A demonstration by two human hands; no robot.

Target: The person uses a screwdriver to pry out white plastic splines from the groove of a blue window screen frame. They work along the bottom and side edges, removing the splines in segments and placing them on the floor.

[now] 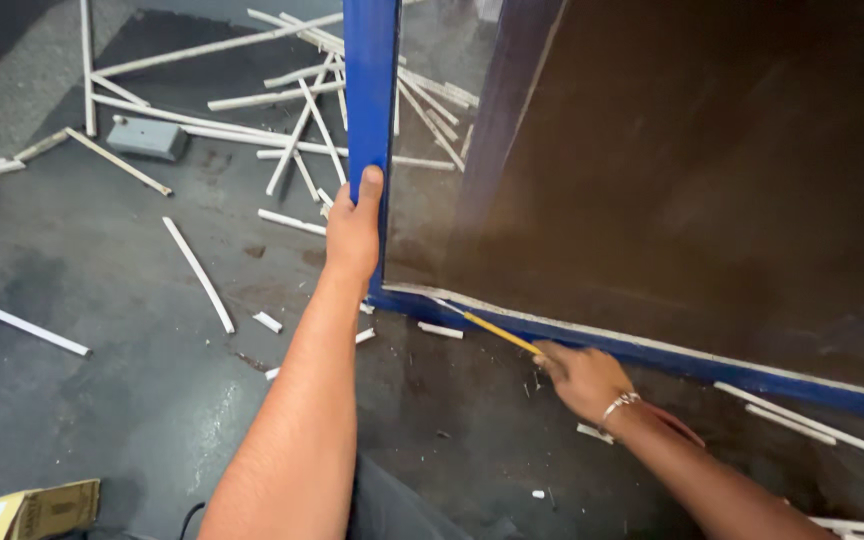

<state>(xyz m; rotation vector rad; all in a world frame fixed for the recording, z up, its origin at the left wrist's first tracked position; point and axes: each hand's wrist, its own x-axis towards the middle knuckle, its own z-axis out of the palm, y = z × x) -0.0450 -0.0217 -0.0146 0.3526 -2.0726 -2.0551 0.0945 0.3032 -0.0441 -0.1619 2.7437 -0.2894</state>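
A large mirror in a blue frame (370, 90) stands upright on a dark floor. My left hand (355, 225) grips the frame's vertical left edge, thumb up along the front. My right hand (582, 378) is low at the bottom rail (652, 350), holding a thin yellow-handled tool (487, 328) whose tip points at the lower left corner, along a pale seam between the glass and the rail. A bracelet sits on my right wrist.
Many white strips (197, 272) lie scattered over the floor to the left and behind the frame. A grey block (147, 138) rests at the upper left. A cardboard box corner (27, 510) shows at the bottom left. More white strips (812, 425) lie under the bottom rail.
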